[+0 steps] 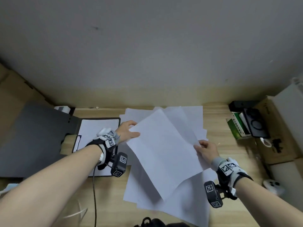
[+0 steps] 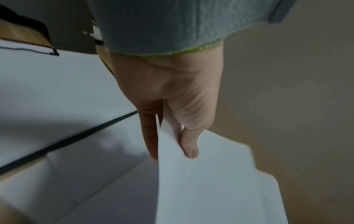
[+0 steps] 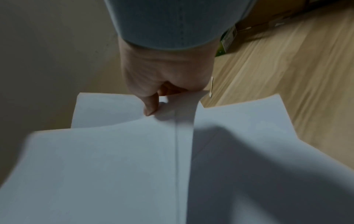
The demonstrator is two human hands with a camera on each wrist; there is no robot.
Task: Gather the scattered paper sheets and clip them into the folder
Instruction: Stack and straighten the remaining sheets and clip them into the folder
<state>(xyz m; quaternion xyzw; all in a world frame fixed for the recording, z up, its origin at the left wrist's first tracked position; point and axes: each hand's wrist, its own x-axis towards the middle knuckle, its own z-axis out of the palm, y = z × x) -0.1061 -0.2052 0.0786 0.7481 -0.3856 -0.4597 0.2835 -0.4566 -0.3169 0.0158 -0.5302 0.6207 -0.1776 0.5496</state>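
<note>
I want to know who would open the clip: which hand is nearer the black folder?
Left. The left hand pinches the raised sheet just beside the folder; the right hand grips that sheet's far edge, across the paper pile.

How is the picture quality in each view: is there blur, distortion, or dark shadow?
Head view: bright, wide-angle bending at the edges; the lifted sheet is fairly sharp. Left wrist view: dim, the left hand clear enough, the folder edge smeared by blur. Right wrist view: dim, a heavy shadow across the loose sheets below the right hand.
</note>
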